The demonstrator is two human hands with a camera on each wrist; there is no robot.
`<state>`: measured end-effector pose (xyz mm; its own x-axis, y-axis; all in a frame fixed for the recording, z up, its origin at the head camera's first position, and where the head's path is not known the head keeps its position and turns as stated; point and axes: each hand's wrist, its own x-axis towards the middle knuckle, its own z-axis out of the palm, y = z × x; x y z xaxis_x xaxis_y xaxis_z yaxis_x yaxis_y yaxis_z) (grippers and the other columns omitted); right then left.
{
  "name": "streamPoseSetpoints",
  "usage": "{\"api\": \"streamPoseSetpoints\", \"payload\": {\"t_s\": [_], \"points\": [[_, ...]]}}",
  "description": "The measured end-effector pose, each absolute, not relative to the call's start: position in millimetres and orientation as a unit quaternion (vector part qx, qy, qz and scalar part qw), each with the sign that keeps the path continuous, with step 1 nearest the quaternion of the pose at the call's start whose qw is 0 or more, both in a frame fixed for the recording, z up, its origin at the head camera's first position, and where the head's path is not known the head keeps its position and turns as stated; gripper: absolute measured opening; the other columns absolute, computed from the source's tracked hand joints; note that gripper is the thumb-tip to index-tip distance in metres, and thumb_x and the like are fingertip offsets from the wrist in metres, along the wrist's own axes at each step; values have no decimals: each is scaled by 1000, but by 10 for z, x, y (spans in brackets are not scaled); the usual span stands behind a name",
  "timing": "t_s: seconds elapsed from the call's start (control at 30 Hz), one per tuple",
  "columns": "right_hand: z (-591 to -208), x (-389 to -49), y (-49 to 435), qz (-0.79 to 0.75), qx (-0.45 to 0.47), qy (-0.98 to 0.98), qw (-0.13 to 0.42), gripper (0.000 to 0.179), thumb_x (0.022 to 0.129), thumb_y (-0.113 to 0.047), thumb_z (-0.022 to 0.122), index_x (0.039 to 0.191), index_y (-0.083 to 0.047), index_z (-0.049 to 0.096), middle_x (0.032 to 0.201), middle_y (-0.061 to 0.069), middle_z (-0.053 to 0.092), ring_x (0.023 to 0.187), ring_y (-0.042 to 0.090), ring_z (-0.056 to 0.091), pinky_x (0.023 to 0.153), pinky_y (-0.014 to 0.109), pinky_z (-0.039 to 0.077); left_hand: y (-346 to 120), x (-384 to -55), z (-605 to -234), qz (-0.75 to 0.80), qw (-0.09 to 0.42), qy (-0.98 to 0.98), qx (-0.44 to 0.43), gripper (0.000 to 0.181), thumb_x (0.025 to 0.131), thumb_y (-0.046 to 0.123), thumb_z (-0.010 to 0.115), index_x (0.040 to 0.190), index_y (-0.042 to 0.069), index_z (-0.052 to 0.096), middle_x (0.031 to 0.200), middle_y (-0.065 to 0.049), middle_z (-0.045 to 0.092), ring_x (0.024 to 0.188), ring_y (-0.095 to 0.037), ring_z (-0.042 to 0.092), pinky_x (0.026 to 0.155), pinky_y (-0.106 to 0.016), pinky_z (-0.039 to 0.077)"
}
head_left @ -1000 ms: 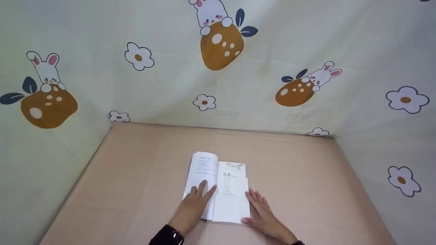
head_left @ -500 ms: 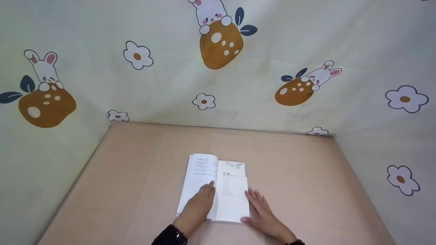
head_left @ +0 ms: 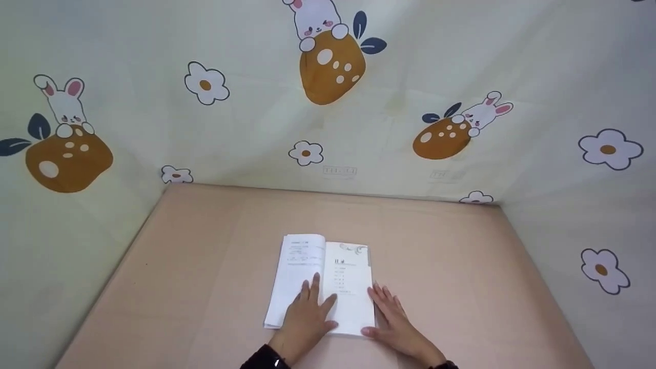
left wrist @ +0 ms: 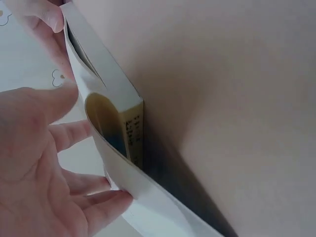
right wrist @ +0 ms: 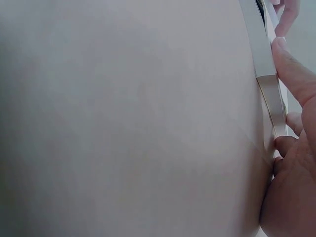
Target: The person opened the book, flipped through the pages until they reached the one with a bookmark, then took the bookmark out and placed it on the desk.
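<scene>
An open book point(head_left: 350, 315) lies on the table with its left pages point(head_left: 287, 287) bulging up near the gutter and printed lines on both sides. My left hand point(head_left: 302, 318) rests on the book around the gutter, its fingers spread and nearly straight. In the left wrist view, the left hand's fingers point(left wrist: 108, 207) touch the curved pages, and the thick block of the book point(left wrist: 103, 54) shows edge-on beside them. My right hand point(head_left: 397, 325) lies along the book's right edge, fingers extended. In the right wrist view, the right thumb point(right wrist: 291, 69) rests on the page.
A tan tabletop point(head_left: 451, 256) surrounds the book. Behind it and at both sides hangs a pale cloth point(head_left: 246, 133) printed with rabbits, fruit and flowers.
My left hand slid from the left page toward the gutter, then spread its fingers onto the right page. The left pages settled lower and farther left. My right hand stayed put.
</scene>
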<state>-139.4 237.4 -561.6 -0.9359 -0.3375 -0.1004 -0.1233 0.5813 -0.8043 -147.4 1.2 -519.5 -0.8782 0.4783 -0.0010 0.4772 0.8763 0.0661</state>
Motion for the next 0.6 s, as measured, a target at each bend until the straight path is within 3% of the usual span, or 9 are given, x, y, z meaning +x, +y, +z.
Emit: {"api": "streamPoseSetpoints", "payload": {"t_s": [0.2, 0.6], "points": [[-5625, -1388, 2393, -438, -135, 881, 115, 79, 85, -33, 65, 148, -11, 23, 156, 17, 10, 142, 42, -3, 110, 60, -11, 41, -1443, -5226, 28, -20, 970, 241, 67, 73, 63, 60, 129, 25, 56, 140, -29, 38, 123, -45, 45, 92, -41, 50], [-5628, -1409, 2411, -448, -140, 872, 136, 76, 87, -31, 62, 149, -11, 20, 155, 19, 7, 141, 42, -8, 108, 60, -14, 50, -1462, -5211, 35, -1, 972, 233, 77, 66, 67, 63, 130, 27, 55, 135, -37, 39, 122, -48, 45, 93, -44, 49]]}}
